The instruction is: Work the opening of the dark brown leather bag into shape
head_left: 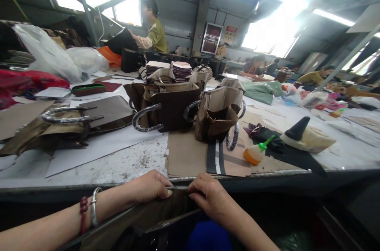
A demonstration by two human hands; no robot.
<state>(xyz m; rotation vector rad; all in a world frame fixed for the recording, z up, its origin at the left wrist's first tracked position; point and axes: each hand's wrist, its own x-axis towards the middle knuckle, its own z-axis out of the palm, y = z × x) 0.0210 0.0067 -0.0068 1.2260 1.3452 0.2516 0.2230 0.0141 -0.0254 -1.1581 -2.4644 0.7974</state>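
My left hand (154,185) pinches the top edge of a dark olive-brown bag (160,213) at the table's near edge. On the same edge, a little to the right, the thumb and fingers of my right hand (206,193) are closed. A thin pale strip runs along the rim between both hands. The lower part of the bag is dark and partly cut off by the frame. Beyond my hands stand an open brown handbag (218,118) with wrapped handles and a wider dark brown handbag (175,108).
A flattened bag with a plastic-wrapped handle (65,115) lies on the left. To the right are a bottle of orange liquid (253,154) with a green nozzle, black cloth and a cream container (311,140). Behind the table, a person in green (157,33) handles black material.
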